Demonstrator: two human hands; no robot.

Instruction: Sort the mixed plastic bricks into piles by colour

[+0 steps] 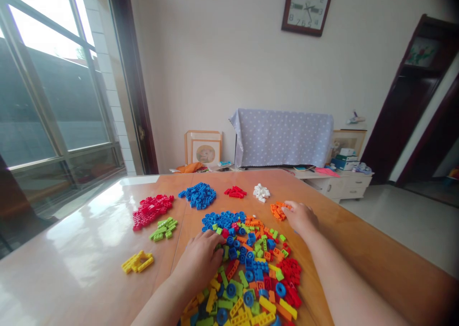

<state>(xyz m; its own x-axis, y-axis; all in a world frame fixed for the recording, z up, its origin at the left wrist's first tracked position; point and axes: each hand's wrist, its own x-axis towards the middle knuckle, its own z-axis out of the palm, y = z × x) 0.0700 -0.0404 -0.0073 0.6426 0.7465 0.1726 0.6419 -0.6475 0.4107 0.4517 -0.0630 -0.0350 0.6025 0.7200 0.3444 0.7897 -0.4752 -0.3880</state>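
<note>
A mixed heap of toy building bricks [251,264] in blue, green, orange, red and yellow covers the near middle of the table. My left hand [202,253] rests at the heap's left side, its fingers curled together among the bricks, with the fingertips hidden. Farther right, my right hand [301,217] is at a small pile of orange bricks [277,211]. Its thumb and fingers are drawn together at that pile's right edge, and whatever they pinch is too small to make out. Blue ring-shaped pieces [224,219] lie at the heap's far edge.
Sorted piles stand around the heap: pinkish-red bricks [152,211], lime green bricks [164,229], yellow bricks [137,262], blue bricks [198,195], red pieces [235,191] and white bricks [261,192]. A low cabinet [349,185] stands beyond the wooden table [89,287].
</note>
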